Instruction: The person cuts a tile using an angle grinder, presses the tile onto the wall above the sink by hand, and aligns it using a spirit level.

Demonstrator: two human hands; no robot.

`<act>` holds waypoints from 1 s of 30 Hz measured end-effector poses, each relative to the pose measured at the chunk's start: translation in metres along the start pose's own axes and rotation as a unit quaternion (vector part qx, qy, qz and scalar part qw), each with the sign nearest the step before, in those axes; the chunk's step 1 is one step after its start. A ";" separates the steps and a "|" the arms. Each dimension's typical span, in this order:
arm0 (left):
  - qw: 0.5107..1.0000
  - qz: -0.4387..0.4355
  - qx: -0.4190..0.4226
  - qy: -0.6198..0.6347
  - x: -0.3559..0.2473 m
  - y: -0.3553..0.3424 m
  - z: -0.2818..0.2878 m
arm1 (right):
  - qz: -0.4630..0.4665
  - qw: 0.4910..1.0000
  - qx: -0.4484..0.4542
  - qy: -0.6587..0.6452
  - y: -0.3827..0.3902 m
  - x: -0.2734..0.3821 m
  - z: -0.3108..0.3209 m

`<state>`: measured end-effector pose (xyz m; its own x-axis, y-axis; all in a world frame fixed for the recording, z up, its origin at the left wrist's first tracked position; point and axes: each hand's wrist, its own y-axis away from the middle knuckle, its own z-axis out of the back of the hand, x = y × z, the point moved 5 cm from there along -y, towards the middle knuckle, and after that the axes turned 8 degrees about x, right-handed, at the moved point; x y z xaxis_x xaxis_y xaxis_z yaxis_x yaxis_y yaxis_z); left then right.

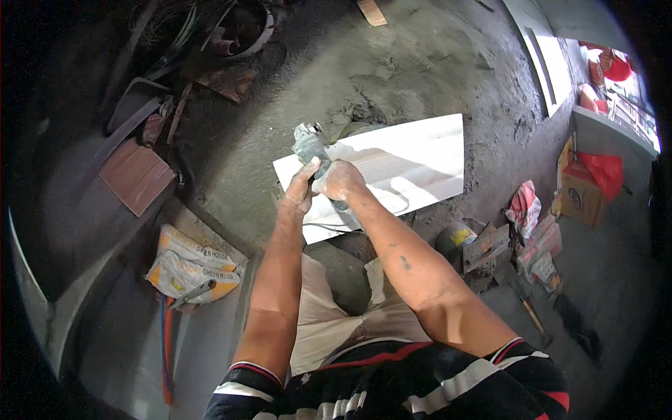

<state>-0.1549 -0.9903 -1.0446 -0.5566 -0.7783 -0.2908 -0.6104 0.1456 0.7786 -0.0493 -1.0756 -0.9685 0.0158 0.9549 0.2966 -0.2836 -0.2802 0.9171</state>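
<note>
Both my hands are closed round a grey, dusty angle grinder (308, 143). My left hand (302, 185) grips it from the left, thumb toward its head, and my right hand (341, 180) wraps the body from the right. The grinder's head points away from me, over the left part of a large white tile (427, 154). Its disc cannot be made out. A dark cord (334, 228) trails from the tool across the tile near me. The tile lies at a slant in front of my knees, partly in bright light.
Rough grey cement floor (413, 56) surrounds the tile. Leftward are a reddish-brown tile (137, 176), a printed white-and-orange bag (196, 262) and a bucket (245, 31). Rightward are a cardboard box (582, 198), a red-and-white bag (523, 208), rubble and a wooden-handled tool (535, 318).
</note>
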 end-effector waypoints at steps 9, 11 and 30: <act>0.992 -0.034 0.042 0.111 -0.009 0.022 -0.027 | 0.051 0.989 0.006 -0.139 0.001 -0.010 -0.007; 0.985 -0.067 0.032 0.156 -0.013 0.034 -0.032 | 0.065 0.977 0.026 -0.201 0.011 -0.003 -0.005; 0.953 -0.178 0.010 0.243 -0.013 0.045 -0.115 | 0.033 0.739 0.209 -0.639 0.018 -0.025 0.023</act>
<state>-0.1104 -1.0443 -0.9417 0.0117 -0.9713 -0.2376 -0.7255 -0.1718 0.6665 -0.0328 -1.1067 -0.9534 0.9844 0.1387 0.1083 -0.0070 -0.5840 0.8118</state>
